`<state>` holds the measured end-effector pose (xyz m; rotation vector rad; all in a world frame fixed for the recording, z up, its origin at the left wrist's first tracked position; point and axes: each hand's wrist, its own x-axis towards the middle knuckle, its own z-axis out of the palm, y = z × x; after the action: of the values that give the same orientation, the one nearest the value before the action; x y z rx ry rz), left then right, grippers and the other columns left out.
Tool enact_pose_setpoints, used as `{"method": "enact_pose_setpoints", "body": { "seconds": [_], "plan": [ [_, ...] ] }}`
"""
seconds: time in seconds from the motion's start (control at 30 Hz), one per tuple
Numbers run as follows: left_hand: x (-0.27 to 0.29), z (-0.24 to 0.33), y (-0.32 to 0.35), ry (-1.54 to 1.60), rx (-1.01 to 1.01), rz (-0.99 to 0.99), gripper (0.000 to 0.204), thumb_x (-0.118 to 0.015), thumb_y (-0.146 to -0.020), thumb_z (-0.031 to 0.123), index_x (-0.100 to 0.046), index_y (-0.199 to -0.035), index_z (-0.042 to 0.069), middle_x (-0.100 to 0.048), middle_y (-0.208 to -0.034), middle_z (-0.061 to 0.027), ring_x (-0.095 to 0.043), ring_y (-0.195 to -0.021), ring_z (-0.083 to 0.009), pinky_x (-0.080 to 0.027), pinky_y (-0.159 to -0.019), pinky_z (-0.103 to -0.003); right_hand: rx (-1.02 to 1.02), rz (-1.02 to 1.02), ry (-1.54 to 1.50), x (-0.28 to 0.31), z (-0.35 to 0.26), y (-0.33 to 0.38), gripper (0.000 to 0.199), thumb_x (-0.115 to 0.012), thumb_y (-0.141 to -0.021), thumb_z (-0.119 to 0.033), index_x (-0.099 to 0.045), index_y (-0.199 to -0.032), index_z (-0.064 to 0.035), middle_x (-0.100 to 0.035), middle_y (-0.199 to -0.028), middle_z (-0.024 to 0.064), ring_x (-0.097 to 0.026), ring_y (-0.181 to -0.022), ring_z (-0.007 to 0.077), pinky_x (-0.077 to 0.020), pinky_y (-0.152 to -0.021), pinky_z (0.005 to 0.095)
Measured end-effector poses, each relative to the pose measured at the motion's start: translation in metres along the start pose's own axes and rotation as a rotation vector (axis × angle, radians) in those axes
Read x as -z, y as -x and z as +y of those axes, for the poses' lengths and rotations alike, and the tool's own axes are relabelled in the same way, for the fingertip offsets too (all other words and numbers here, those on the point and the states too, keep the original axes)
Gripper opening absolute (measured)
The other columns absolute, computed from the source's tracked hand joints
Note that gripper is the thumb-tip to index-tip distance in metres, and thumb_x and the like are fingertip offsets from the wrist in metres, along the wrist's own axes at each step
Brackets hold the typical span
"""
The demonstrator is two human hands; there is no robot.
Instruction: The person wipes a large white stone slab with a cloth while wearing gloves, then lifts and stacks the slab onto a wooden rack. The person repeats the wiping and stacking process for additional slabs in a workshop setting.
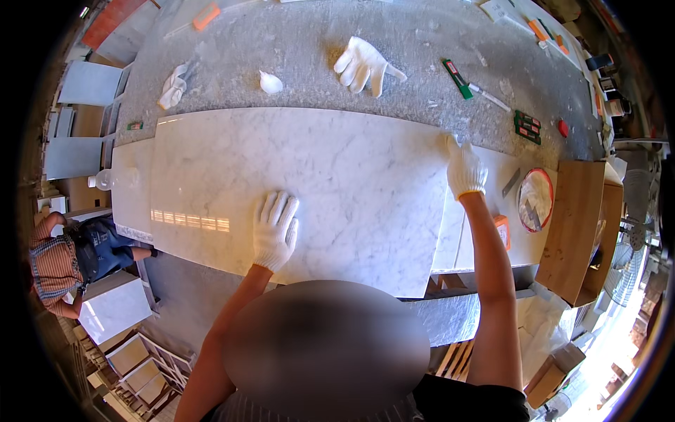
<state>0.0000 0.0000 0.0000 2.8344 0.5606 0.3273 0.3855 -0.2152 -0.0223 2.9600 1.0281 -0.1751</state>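
Note:
A large glossy white marble slab (337, 183) with grey veining lies before me, overlapping paler slabs to its left and right. My left hand (275, 232), in a white knit glove, rests flat on its near middle part with the fingers stretched out. At the slab's right edge, near the far corner, is my right hand (467, 169), gloved the same way. Its fingers are bent over that edge and appear to grip it; the fingertips are partly hidden. Beyond the slab, a loose white glove (365, 65) lies on the dusty grey worktop (302, 35).
A crumpled cloth (174, 87), a white lump (270, 82) and green packets (527, 126) lie beyond the slab. To the right are a red-rimmed bowl (536, 200), a scraper blade (511, 182) and a cardboard box (571, 225). A clear bottle (103, 180) and another person (77, 253) are at left.

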Motion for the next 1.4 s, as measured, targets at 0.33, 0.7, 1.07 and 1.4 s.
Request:
{"method": "enact_pose_setpoints", "body": {
  "seconds": [0.33, 0.7, 1.07, 1.4],
  "plan": [
    [0.003, -0.004, -0.001, -0.011, -0.003, -0.008, 0.040, -0.058, -0.088, 0.015, -0.058, -0.127, 0.005, -0.054, -0.132, -0.0169, -0.046, -0.126, -0.0402, -0.033, -0.108, -0.056, 0.035, -0.165, -0.115, 0.043, -0.001, 0.037, 0.028, -0.046, -0.097, -0.024, -0.060, -0.120, -0.0197, -0.063, -0.101, 0.0203, -0.065, -0.087, 0.0430, -0.0517, -0.073, 0.0520],
    [-0.002, -0.005, -0.004, -0.015, -0.011, -0.016, 0.041, -0.059, -0.085, 0.014, -0.059, -0.125, 0.005, -0.054, -0.131, -0.0170, -0.046, -0.125, -0.0418, -0.033, -0.108, -0.058, -0.313, 0.371, -0.455, 0.025, 0.038, 0.062, 0.054, -0.059, -0.091, -0.016, -0.047, -0.143, -0.0099, -0.056, -0.126, 0.0220, -0.060, -0.106, 0.0366, -0.0496, -0.089, 0.0428],
    [-0.004, -0.007, -0.001, -0.040, 0.023, -0.127, 0.040, -0.055, -0.090, 0.015, -0.057, -0.127, 0.000, -0.052, -0.134, -0.0219, -0.043, -0.127, -0.0474, -0.033, -0.108, -0.058, 0.126, 0.084, -0.373, 0.003, -0.091, 0.150, 0.048, -0.060, -0.089, -0.027, -0.057, -0.128, -0.0003, -0.051, -0.136, 0.0226, -0.045, -0.127, 0.0430, -0.0287, -0.109, 0.0585],
    [-0.001, -0.010, -0.005, -0.065, 0.007, -0.178, 0.041, -0.053, -0.088, 0.018, -0.058, -0.124, -0.002, -0.052, -0.131, -0.0245, -0.045, -0.123, -0.0480, -0.033, -0.106, -0.059, 0.080, 0.049, -0.400, 0.003, -0.091, 0.138, 0.046, -0.060, -0.087, -0.028, -0.060, -0.124, -0.0008, -0.052, -0.132, 0.0229, -0.047, -0.122, 0.0440, -0.0308, -0.107, 0.0573]
  ]
}}
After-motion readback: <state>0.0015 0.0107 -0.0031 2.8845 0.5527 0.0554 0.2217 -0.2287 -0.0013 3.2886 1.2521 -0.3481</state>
